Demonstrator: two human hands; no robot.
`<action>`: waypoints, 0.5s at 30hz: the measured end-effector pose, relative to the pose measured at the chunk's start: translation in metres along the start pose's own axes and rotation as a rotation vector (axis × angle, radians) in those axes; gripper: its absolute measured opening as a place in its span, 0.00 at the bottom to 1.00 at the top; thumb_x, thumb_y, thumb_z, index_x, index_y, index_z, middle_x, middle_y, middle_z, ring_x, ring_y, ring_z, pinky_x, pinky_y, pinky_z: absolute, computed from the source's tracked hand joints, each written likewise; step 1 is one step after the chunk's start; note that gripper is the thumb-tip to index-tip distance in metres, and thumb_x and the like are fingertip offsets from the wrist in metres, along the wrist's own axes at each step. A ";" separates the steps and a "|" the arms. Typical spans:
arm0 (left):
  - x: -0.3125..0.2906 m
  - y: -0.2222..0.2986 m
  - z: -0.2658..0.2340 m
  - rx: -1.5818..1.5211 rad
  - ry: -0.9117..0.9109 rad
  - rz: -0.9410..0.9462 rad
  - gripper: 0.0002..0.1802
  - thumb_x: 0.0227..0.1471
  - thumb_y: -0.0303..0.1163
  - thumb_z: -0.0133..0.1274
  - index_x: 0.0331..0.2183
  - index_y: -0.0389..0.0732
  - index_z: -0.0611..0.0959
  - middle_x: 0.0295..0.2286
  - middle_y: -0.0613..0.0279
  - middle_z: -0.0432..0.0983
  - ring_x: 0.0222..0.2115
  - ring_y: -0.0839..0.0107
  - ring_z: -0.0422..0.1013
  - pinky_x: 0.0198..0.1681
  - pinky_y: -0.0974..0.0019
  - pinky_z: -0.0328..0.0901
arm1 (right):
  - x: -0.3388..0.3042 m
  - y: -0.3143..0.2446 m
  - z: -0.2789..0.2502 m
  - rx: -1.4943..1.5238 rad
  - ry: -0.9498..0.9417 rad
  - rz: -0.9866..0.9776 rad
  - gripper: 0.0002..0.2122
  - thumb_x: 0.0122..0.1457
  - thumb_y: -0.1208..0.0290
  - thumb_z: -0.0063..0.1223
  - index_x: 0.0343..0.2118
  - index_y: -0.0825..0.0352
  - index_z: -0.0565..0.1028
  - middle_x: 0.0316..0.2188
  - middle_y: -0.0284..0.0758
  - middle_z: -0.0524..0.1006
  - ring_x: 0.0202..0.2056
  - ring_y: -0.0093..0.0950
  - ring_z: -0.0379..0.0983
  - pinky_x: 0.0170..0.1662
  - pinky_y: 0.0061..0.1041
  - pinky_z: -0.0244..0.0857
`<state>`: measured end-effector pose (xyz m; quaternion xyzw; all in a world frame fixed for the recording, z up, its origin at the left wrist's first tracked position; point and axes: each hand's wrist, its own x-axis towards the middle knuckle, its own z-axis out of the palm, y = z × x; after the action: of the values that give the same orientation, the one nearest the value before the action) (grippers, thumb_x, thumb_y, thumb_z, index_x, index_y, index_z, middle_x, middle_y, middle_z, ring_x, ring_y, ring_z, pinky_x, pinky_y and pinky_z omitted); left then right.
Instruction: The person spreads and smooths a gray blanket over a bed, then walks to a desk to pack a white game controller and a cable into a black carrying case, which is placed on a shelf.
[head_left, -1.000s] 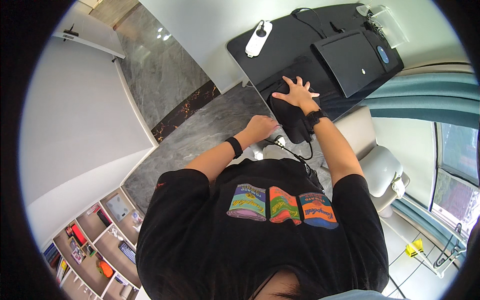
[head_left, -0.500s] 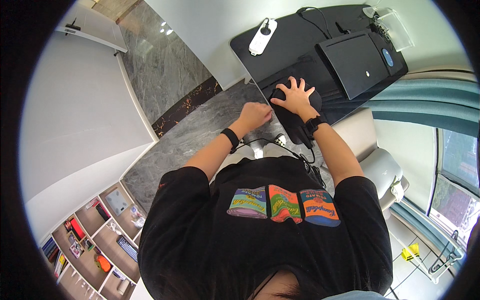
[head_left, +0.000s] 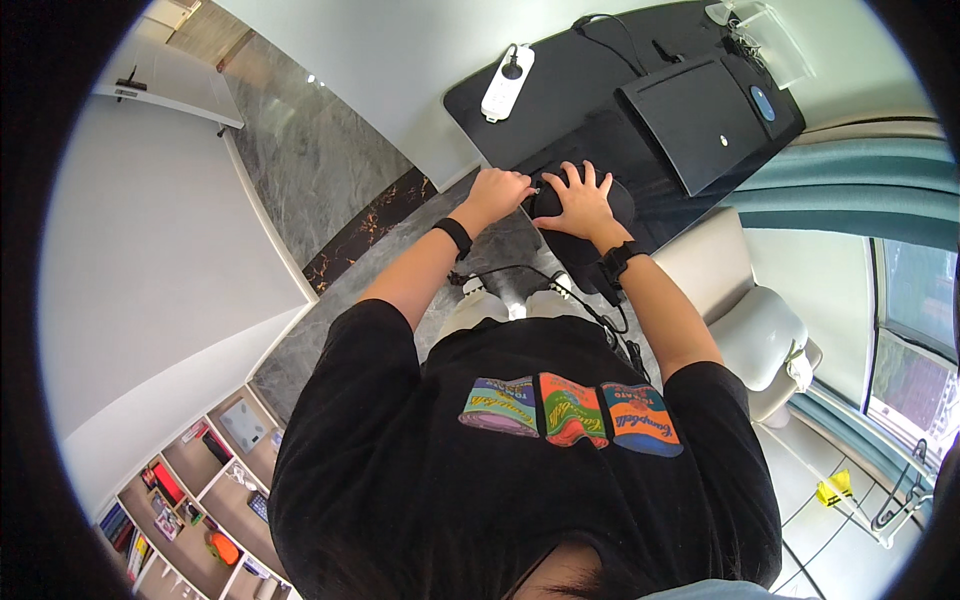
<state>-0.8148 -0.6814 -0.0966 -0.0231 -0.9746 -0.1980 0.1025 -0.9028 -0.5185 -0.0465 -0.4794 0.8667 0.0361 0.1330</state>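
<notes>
A black, rounded, bag-like object (head_left: pixel 612 203) lies at the near left corner of the glossy black desk (head_left: pixel 565 95), its narrow lower part reaching over the edge toward me. My right hand (head_left: pixel 582 207) rests on top of it, palm down, fingers spread. At its left edge, my left hand (head_left: pixel 497 194) is closed in a pinch. A small shiny bit shows by the fingertips, too small to name. Both wrists carry black bands.
A closed black laptop (head_left: pixel 697 122) lies on the desk, with a white power strip (head_left: pixel 508 85) at the far left. A black cable (head_left: pixel 515 268) hangs in front of my legs. Beside the desk stands a beige chair (head_left: pixel 712 262) with a grey cushion (head_left: pixel 757 340).
My left hand has moved up and forward to the black object's left edge and closed in a pinch. My right hand stays spread on top. The view has shifted slightly.
</notes>
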 end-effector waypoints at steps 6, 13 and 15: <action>0.001 0.002 0.004 -0.110 0.048 -0.181 0.13 0.46 0.40 0.51 0.20 0.41 0.77 0.20 0.57 0.74 0.22 0.57 0.71 0.24 0.57 0.64 | -0.001 0.007 0.006 0.104 0.094 -0.021 0.41 0.39 0.40 0.54 0.55 0.59 0.58 0.55 0.39 0.57 0.57 0.45 0.46 0.51 0.63 0.39; -0.048 0.047 0.012 -0.609 -0.183 -0.674 0.20 0.50 0.45 0.48 0.35 0.37 0.76 0.26 0.55 0.76 0.25 0.62 0.73 0.27 0.61 0.66 | -0.014 0.074 0.020 0.637 0.580 0.120 0.16 0.52 0.70 0.48 0.44 0.65 0.69 0.37 0.43 0.73 0.41 0.40 0.69 0.46 0.32 0.61; -0.055 0.068 0.021 -0.974 -0.190 -0.817 0.26 0.50 0.48 0.48 0.42 0.37 0.71 0.30 0.57 0.74 0.24 0.67 0.71 0.25 0.65 0.66 | -0.021 0.097 0.030 0.733 0.527 0.181 0.13 0.54 0.72 0.46 0.43 0.67 0.70 0.33 0.42 0.75 0.37 0.37 0.71 0.43 0.31 0.64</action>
<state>-0.7593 -0.6104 -0.1011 0.2887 -0.7082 -0.6379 -0.0904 -0.9679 -0.4433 -0.0765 -0.3158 0.8650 -0.3844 0.0653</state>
